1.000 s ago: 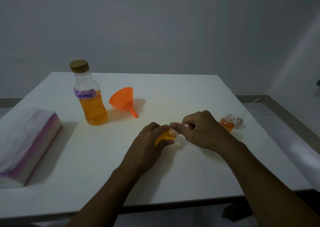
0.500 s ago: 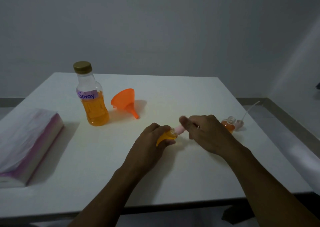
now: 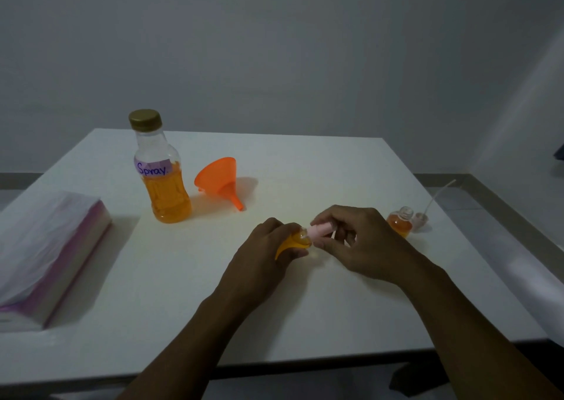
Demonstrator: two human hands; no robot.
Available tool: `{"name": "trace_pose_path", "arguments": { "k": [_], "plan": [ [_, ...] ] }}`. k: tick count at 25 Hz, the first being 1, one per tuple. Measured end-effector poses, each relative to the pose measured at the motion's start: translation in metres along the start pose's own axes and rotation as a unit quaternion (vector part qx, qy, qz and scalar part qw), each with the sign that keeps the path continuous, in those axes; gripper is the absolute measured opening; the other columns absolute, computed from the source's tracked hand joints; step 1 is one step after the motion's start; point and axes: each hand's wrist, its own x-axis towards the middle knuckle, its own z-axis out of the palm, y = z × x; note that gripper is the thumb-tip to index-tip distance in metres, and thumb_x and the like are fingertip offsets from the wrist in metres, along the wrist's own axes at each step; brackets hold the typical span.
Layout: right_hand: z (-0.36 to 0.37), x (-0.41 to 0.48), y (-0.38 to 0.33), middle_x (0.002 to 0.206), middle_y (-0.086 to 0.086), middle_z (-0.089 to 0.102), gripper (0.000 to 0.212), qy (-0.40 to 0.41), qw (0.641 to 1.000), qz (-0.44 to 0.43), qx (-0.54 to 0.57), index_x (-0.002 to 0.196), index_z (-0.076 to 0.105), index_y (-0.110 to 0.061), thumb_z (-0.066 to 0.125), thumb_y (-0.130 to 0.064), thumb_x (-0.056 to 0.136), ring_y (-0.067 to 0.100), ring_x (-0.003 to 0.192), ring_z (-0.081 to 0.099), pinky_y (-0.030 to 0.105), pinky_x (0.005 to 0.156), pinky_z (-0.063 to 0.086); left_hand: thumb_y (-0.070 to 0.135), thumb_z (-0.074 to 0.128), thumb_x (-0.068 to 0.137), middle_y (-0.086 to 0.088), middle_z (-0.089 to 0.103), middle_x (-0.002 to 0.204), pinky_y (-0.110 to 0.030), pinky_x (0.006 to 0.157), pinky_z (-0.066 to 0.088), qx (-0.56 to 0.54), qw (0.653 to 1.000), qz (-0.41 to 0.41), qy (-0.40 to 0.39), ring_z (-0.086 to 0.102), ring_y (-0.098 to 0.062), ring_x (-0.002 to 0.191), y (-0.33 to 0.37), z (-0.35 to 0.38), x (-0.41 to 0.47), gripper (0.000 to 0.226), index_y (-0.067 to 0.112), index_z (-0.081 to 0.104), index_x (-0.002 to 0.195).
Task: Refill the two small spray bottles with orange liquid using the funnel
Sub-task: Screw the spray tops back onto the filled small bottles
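Note:
My left hand (image 3: 265,251) grips a small spray bottle (image 3: 293,241) holding orange liquid, tilted toward the right just above the table. My right hand (image 3: 358,241) pinches its pink spray cap (image 3: 320,229) at the bottle's neck. The second small bottle (image 3: 400,221) stands uncapped to the right, partly filled with orange, with its spray head and dip tube (image 3: 427,210) lying beside it. An orange funnel (image 3: 221,180) lies on its side near the table's middle. The big bottle labelled "Spray" (image 3: 161,170), gold lid on, stands left of the funnel.
A white table (image 3: 183,277) carries everything. A pack of tissues in pink-edged wrap (image 3: 45,256) lies at the left edge. The table's front edge is close under my forearms, and the floor shows at the right.
My right hand let its fingers shift on the pink cap at the bottle's neck, turning slightly. The left hand kept the small bottle in about the same spot.

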Motion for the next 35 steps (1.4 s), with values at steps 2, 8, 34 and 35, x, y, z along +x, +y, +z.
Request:
{"name": "trace_pose_path", "arguments": {
  "k": [2, 8, 34, 35],
  "plan": [
    [0.002, 0.002, 0.003, 0.081, -0.012, 0.066, 0.022, 0.005, 1.000, -0.017, -0.021, 0.099, 0.069, -0.018, 0.072, -0.038, 0.089, 0.008, 0.074, 0.061, 0.013, 0.058, 0.045, 0.041, 0.061, 0.089, 0.004, 0.060, 0.114, -0.025, 0.078, 0.049, 0.008, 1.000, 0.012, -0.004, 0.053, -0.011, 0.097, 0.001, 0.000, -0.001, 0.041, 0.025, 0.059, 0.126],
    [0.011, 0.007, 0.002, 0.062, -0.006, 0.057, 0.034, -0.044, 0.999, 0.010, -0.016, 0.077, 0.060, -0.019, 0.056, -0.047, 0.096, 0.012, 0.059, 0.055, 0.018, 0.051, 0.037, 0.038, 0.064, 0.088, 0.002, 0.063, 0.111, -0.032, 0.072, 0.054, 0.059, 0.997, 0.039, 0.031, 0.058, -0.016, 0.093, 0.001, -0.004, -0.004, 0.036, 0.023, 0.062, 0.119],
    [-0.015, -0.052, -0.009, 0.077, -0.004, 0.069, 0.023, -0.108, 0.960, 0.259, 0.019, 0.092, 0.066, -0.011, 0.056, -0.031, 0.099, 0.023, 0.068, 0.067, 0.040, 0.066, 0.060, 0.050, 0.066, 0.081, 0.004, 0.050, 0.143, -0.036, 0.101, 0.042, -0.079, 0.975, -0.125, 0.166, 0.047, -0.011, 0.126, 0.002, -0.053, -0.035, 0.064, 0.026, 0.046, 0.137],
    [-0.020, -0.056, -0.008, 0.079, -0.003, 0.070, 0.020, -0.113, 0.956, 0.270, 0.022, 0.093, 0.066, -0.012, 0.057, -0.029, 0.099, 0.021, 0.067, 0.066, 0.037, 0.065, 0.060, 0.050, 0.064, 0.084, 0.004, 0.051, 0.142, -0.034, 0.100, 0.042, -0.074, 0.974, -0.094, 0.192, 0.047, -0.009, 0.126, 0.007, -0.052, -0.035, 0.059, 0.026, 0.047, 0.135]
  ]
}}
